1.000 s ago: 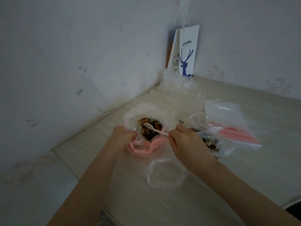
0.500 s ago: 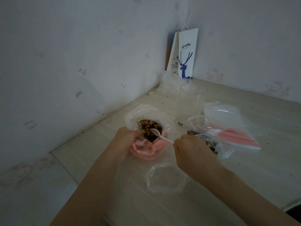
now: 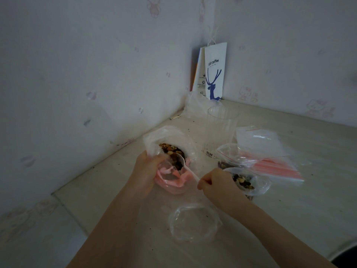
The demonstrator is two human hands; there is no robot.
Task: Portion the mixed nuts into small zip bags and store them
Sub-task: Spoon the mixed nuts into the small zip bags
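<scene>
A large clear bag with pink lining (image 3: 173, 140) stands open on the table and holds mixed nuts (image 3: 170, 149). My left hand (image 3: 148, 169) grips its near edge. My right hand (image 3: 214, 184) pinches the handle of a white plastic spoon (image 3: 186, 166), whose bowl lies in the nuts. Just right of that hand a small zip bag (image 3: 251, 182) holds some nuts. Another empty small zip bag (image 3: 193, 222) lies open near me, between my forearms.
A pile of red-striped zip bags (image 3: 270, 159) lies at the right. A clear plastic cup (image 3: 222, 128) stands behind the nut bag. A white paper bag with a blue deer (image 3: 214, 72) leans in the wall corner. Walls close off the left and back of the table (image 3: 309, 200).
My right hand has drawn back toward me and to the right, tilting the spoon so its bowl sits lower and nearer in the nuts. My left hand keeps its grip on the bag edge.
</scene>
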